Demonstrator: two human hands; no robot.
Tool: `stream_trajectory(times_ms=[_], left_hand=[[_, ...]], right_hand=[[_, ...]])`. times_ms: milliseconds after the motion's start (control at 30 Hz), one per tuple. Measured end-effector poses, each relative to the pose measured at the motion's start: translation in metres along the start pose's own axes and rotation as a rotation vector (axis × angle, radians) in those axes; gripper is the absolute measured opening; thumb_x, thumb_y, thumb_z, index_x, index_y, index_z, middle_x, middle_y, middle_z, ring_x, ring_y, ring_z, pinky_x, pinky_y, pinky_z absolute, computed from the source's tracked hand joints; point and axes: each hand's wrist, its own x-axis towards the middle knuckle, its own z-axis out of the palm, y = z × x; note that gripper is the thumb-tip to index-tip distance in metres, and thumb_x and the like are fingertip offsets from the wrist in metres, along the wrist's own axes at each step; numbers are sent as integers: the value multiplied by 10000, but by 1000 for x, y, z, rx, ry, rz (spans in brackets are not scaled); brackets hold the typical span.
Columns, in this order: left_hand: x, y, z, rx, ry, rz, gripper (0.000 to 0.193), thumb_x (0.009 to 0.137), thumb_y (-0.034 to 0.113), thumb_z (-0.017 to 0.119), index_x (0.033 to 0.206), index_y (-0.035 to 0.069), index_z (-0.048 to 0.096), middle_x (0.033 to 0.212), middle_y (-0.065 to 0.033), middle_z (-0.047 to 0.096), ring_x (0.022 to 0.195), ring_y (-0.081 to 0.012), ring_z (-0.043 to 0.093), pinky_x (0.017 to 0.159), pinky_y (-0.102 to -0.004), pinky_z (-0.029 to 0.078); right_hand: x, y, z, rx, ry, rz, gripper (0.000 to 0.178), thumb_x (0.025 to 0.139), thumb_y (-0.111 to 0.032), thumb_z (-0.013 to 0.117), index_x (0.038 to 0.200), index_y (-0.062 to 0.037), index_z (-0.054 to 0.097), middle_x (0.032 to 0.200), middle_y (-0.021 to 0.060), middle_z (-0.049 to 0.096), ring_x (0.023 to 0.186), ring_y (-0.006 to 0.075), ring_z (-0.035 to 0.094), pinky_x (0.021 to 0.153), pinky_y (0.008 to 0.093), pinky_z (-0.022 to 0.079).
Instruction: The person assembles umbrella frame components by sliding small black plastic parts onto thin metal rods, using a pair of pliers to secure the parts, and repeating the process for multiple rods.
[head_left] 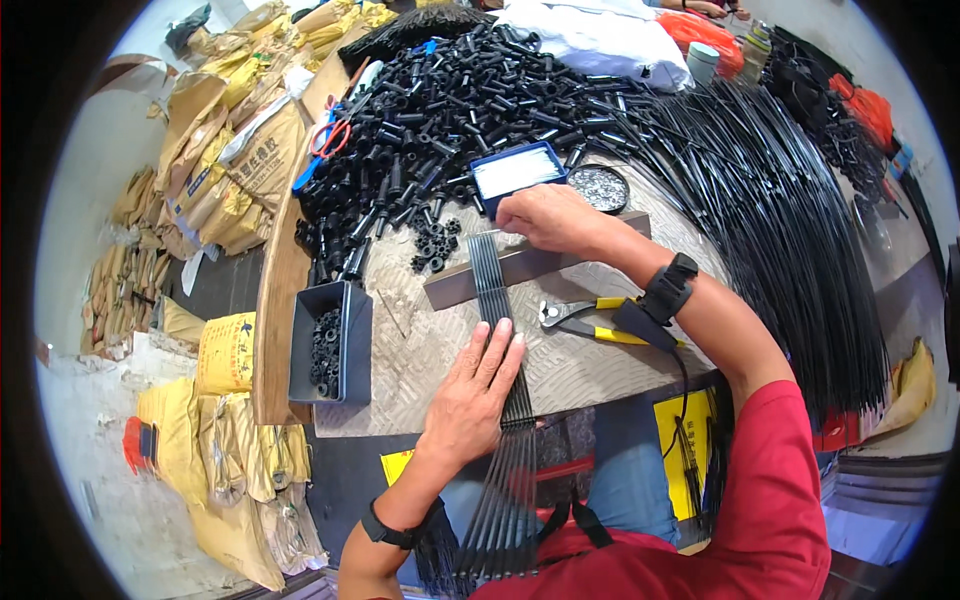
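Note:
My left hand (472, 392) lies flat, fingers stretched out, on a row of thin black rods (489, 276). Side by side, the rods cross a metal bar (455, 289) and hang over the table's near edge toward my lap. My right hand (548, 216) is closed at the far ends of the rods, just beyond the bar. Its fingertips are pinched, and whatever they hold is too small to make out. A blue tray of thin pale pins (517, 172) stands right behind that hand. Beside it sits a round dish of small shiny pieces (600, 187).
Yellow-handled pincers (600, 320) lie under my right forearm. A grey bin (350, 345) holds small black rings. Black tubular parts (450, 110) are heaped at the back, with red-handled scissors (331, 138) at their left. Long black rods (780, 220) cover the right side.

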Motion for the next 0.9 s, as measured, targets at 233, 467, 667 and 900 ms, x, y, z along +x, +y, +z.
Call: stream_trajectory(times_ms=[233,467,667,900], left_hand=[[-2,-2,-1,78,3,-24,699,737,390,598,1286,26,364,1377,-150,282,1267,-350,266,1027,-409,268],[-6,-4,-2,37,25,12,669,740,337,574,1288,20,357,1365,-164,293,1261,-337,280,1025,-406,273],[-10,-10,6,113,5,40,702,740,346,578,1308,23,321,1378,-176,263,1277,-333,252,1029,-416,259],[-9,-3,-1,241,39,13,738,736,405,577,1315,30,314,1390,-138,263,1284,-330,241,1028,-442,243]], right_hand=[[8,-3,10,-7,81,-141,118,798,-138,533,889,-74,573,768,104,612,752,280,588,653,377,448],[-4,-4,-7,-79,260,-161,165,775,-166,573,923,-91,572,754,86,627,714,266,602,613,374,453],[4,-19,0,-218,89,-89,94,742,-185,587,768,-114,643,807,69,621,755,254,598,636,385,460],[46,7,-28,-546,43,136,113,728,-166,584,778,-88,649,890,119,591,811,302,598,667,401,478]])
